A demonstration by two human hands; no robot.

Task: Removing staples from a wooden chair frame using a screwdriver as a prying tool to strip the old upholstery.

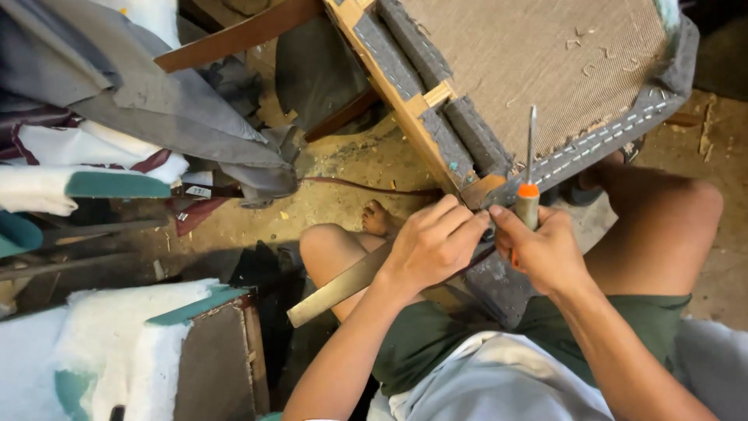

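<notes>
Showing a seated person working at the near corner of an upturned wooden seat frame (405,97) covered in grey upholstery fabric (436,129) with a line of staples along its edge. The right hand (545,253) is closing fully around the orange handle of a slim steel-shafted screwdriver (529,168), whose long axis is running almost straight up and away from the person, the tip lying over the stapled grey border just beyond the knuckles. The left hand (432,245) is sitting just beside it, fingers curling and pinching the loose grey fabric at the frame's corner, thumb nearly touching the right thumb. Both hands are resting between the person's bare knees, the right one being nearer the staple line. White foam cushions (93,343) are lying well apart at the left.
</notes>
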